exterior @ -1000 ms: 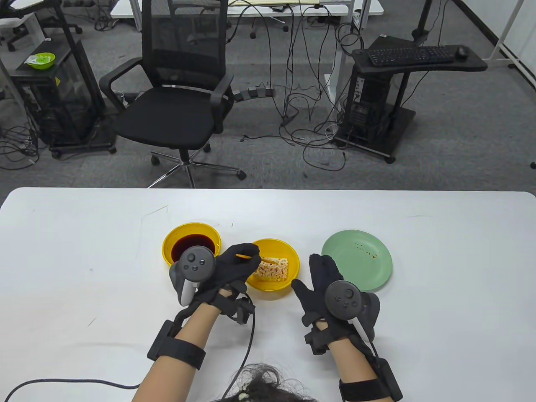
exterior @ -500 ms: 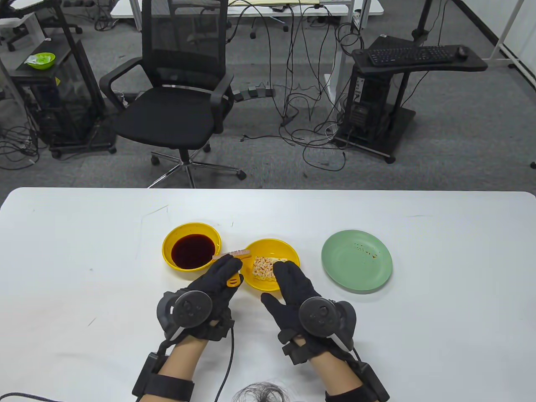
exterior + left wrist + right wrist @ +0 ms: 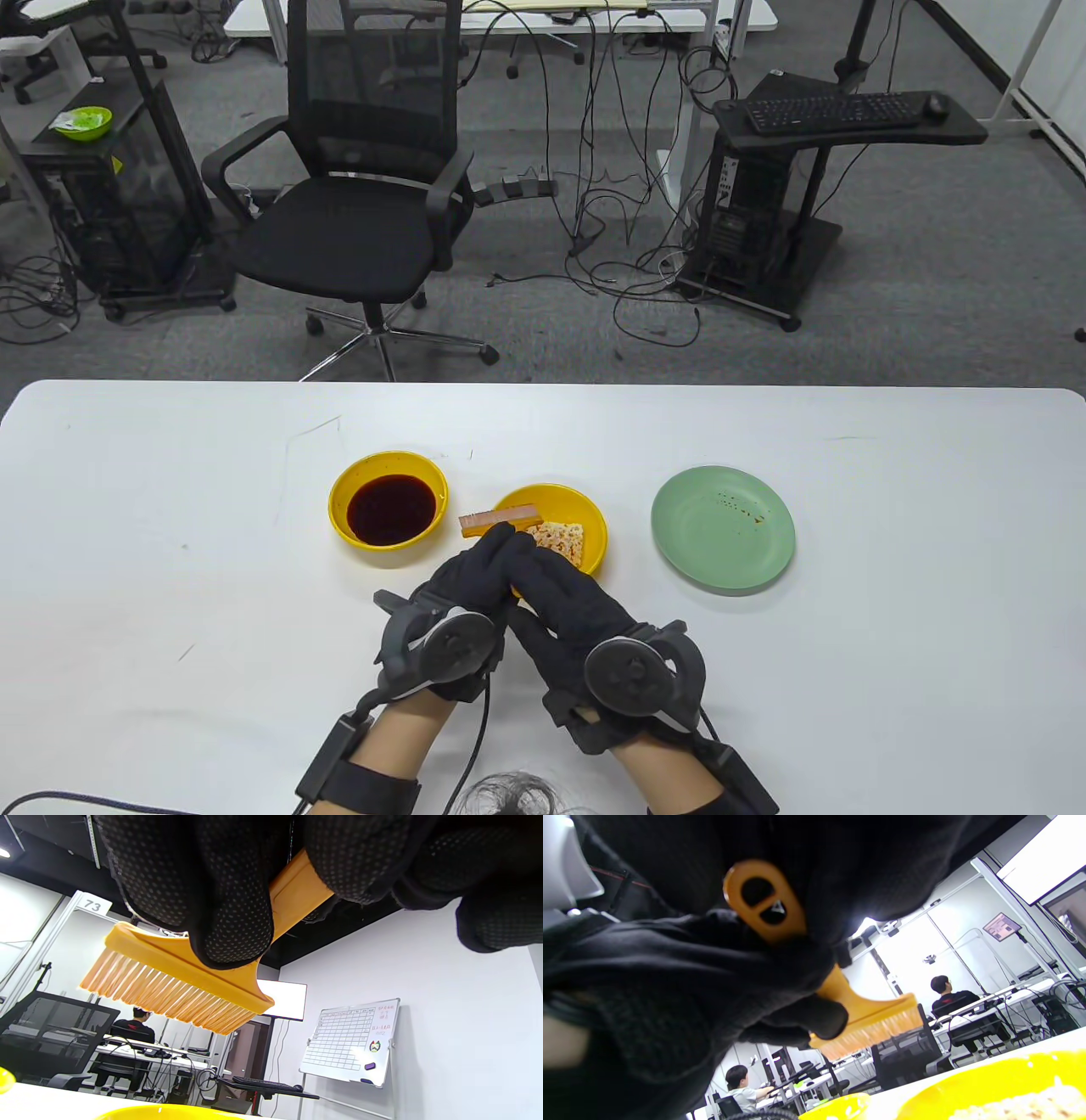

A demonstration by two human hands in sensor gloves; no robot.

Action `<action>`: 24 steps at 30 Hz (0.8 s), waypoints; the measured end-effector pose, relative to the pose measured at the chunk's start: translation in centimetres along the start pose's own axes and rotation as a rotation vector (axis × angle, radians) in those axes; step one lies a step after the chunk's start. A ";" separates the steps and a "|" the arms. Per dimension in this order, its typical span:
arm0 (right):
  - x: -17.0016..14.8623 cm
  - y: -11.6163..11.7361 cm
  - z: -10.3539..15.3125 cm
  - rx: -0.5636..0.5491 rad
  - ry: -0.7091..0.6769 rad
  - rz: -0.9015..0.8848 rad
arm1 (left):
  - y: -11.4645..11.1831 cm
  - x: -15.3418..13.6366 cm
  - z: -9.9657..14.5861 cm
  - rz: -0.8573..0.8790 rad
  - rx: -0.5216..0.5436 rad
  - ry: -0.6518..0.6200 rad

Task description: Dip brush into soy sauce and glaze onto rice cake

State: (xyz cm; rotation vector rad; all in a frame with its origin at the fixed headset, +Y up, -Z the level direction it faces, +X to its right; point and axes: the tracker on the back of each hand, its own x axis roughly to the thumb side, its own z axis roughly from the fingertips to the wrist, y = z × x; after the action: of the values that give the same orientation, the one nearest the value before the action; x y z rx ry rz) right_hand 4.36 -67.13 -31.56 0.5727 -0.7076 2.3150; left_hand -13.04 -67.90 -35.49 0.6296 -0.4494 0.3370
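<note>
My left hand [image 3: 495,543] pinches the orange brush [image 3: 501,519] by its neck. The bristle head sticks out level above the near left rim of the yellow bowl [image 3: 594,525] that holds the rice cake [image 3: 562,541]. In the left wrist view the fingers [image 3: 229,921] grip just behind the bristles [image 3: 169,995]. My right hand [image 3: 533,562] has closed in against the left. In the right wrist view the looped end of the handle [image 3: 763,906] lies against it; whether it grips is unclear. The soy sauce bowl [image 3: 389,501] stands to the left, untouched.
A green plate [image 3: 723,539] with a few dark sauce specks lies to the right of the rice cake bowl. A black cable runs from my left wrist across the near table edge. An office chair stands beyond the far edge.
My left hand drew back from over the rice cake and turned the brush level. My right hand moved left from beside the bowl until its fingers met the left hand at the brush handle.
</note>
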 end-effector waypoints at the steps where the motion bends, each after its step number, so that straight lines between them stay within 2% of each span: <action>1: -0.1 0.0 0.0 -0.008 0.001 0.013 | 0.0 0.0 0.0 0.003 -0.001 -0.001; 10: -0.4 -1.1 -0.1 -0.119 -0.012 0.093 | 0.2 1.1 -0.4 -0.041 0.015 -0.028; 17: -1.4 -2.7 -0.3 -0.215 -0.022 0.169 | 0.0 1.1 -1.3 0.005 -0.033 -0.041; 20: -3.0 -4.2 -0.5 -0.258 0.017 0.215 | 1.1 -0.2 -0.8 -0.114 -0.038 -0.058; 24: -6.0 -6.4 -0.6 -0.295 0.121 0.303 | 2.8 -4.8 0.8 -0.164 -0.062 0.045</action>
State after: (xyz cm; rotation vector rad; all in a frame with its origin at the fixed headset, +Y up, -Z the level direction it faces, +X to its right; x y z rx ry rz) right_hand 12.78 -65.26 -33.24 0.1990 -1.1156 2.4283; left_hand -18.60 -67.02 -35.98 0.5927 -0.3613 0.1803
